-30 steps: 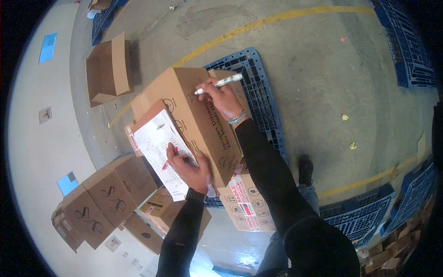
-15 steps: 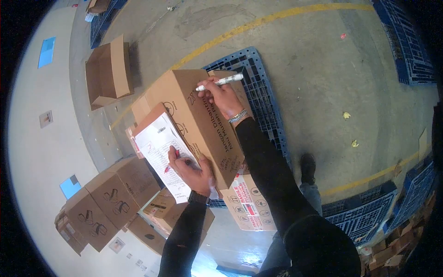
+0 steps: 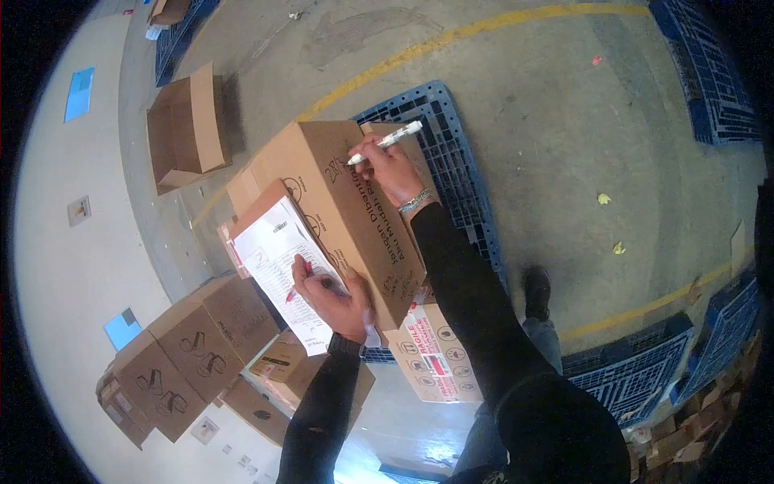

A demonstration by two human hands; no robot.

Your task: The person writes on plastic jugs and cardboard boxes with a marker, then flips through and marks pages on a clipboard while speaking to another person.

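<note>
My right hand (image 3: 390, 173) grips a white marker (image 3: 401, 134), its tip at the cardboard box (image 3: 367, 230) beside dark handwritten digits. Printed lettering runs along that same face, and more handwriting shows near its lower end. My left hand (image 3: 334, 308) lies over a stack of printed sheets (image 3: 272, 248), fingers curled around a red pen (image 3: 290, 297). Under the sheets is a brown board or cardboard piece (image 3: 262, 208), resting on the box's adjoining face. Something dark shows between the left fingers, too small to name.
A blue plastic pallet (image 3: 468, 181) lies beneath the box. Below it sits a carton with red-and-white fragile tape (image 3: 427, 347). An open carton (image 3: 185, 129) stands at upper left, stacked cartons (image 3: 189, 347) at lower left. More pallets (image 3: 633, 367) lie at right.
My right hand has shifted slightly right and down with the marker, and more handwritten digits show on the box. The left hand stays in place on the sheets.
</note>
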